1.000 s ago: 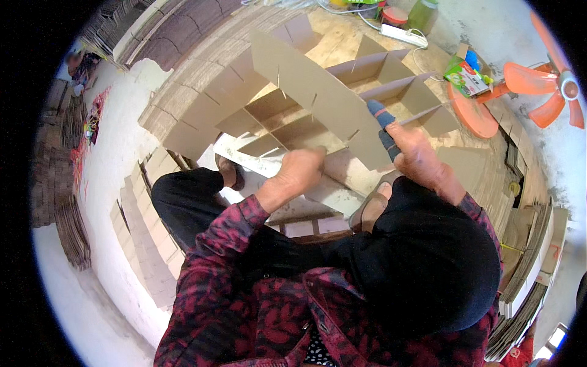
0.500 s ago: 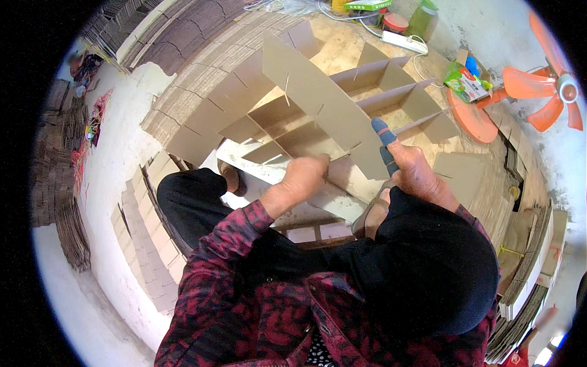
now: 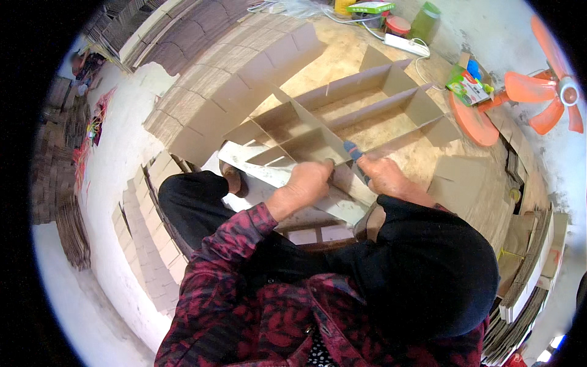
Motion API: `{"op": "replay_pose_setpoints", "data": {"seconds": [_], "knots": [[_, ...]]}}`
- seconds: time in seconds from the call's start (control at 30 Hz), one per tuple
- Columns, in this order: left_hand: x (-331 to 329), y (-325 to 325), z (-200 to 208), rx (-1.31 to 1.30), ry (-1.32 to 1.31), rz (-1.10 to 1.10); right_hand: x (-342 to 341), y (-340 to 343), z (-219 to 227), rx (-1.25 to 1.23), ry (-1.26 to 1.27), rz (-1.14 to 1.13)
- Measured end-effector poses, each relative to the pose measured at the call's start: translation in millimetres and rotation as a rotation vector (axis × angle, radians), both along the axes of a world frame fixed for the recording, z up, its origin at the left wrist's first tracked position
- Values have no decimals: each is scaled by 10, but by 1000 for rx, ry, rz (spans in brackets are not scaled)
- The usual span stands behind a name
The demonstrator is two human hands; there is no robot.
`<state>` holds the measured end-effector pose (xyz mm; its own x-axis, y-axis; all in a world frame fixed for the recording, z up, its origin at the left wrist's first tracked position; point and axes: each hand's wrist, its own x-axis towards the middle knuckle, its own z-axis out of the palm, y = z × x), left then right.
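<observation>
A half-assembled grid of slotted cardboard divider strips stands between my feet and the far side of the work surface. One strip now sits low across the long strips, its near end by my hands. My left hand is closed, thumb and fingers pinching the grid's near edge. My right hand, with blue-grey coverings on thumb and finger, is closed on the near end of that crossing strip. The exact grip of its fingertips is partly hidden.
Long rows of slotted cardboard strips lie at the far left. Cardboard sheets lie right of my right hand. An orange fan, a white power strip and a green jar stand at the far right.
The crossing strip, raised at an angle above the grid before, has come down into it. My right hand has moved down and left with it; my left hand has shifted slightly right.
</observation>
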<state>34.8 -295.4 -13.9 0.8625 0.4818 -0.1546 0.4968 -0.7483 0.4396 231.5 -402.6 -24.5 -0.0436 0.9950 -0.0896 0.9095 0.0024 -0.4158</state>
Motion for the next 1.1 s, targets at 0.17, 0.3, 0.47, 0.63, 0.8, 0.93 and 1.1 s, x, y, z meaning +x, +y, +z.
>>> {"op": "replay_pose_setpoints", "data": {"seconds": [0.17,0.3,0.47,0.63,0.8,0.93,1.1], "knots": [[-85,128,-328,76,16,0,-72,-166,184,-152,-74,-62],[-234,124,208,73,6,26,399,-990,208,448,32,-564],[312,56,391,113,-334,-30,637,-2267,26,89,-635,-980],[737,48,-61,92,-124,-89,834,-2913,-481,51,-235,-1284],[473,95,-83,107,-37,-56,1086,-3302,-27,636,-138,-1323],[316,116,-109,160,44,-48,929,-2345,568,890,-19,-1061],[430,62,-109,72,-18,-24,775,-1099,1266,204,-57,-934]]}}
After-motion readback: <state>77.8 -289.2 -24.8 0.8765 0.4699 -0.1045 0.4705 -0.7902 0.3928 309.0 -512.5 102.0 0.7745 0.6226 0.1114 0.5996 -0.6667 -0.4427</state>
